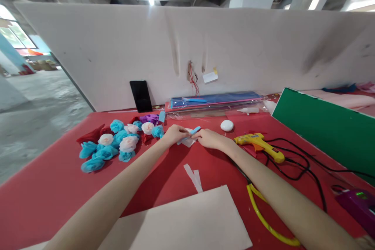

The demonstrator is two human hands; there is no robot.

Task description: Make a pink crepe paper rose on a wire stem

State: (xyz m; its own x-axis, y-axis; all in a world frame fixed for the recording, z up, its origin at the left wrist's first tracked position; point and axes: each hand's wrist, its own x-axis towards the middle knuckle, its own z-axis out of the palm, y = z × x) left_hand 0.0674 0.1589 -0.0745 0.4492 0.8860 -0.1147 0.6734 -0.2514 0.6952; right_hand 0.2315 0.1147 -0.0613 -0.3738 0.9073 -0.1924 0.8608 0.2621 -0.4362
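Note:
My left hand (175,134) and my right hand (208,139) meet over the middle of the red table, fingers closed in a pinch. Between them, a slim light-blue stick (195,130) slants up to the right. Under it and against my fingertips is a pale pink paper piece (187,142), partly hidden by the fingers. Nearer to me lie two pale paper strips (193,177). To the left is a pile of crepe-paper flowers, among them a blue flower (107,152) and a pale pink flower (128,144).
A yellow glue gun (260,143) with black cables lies right of my right hand, beside a white egg-shaped object (227,125). Yellow-handled scissors (263,218) lie under my right forearm. A pale board (181,222) is in front. A phone (141,95) leans on the partition (117,47); a green board (319,133) stands right.

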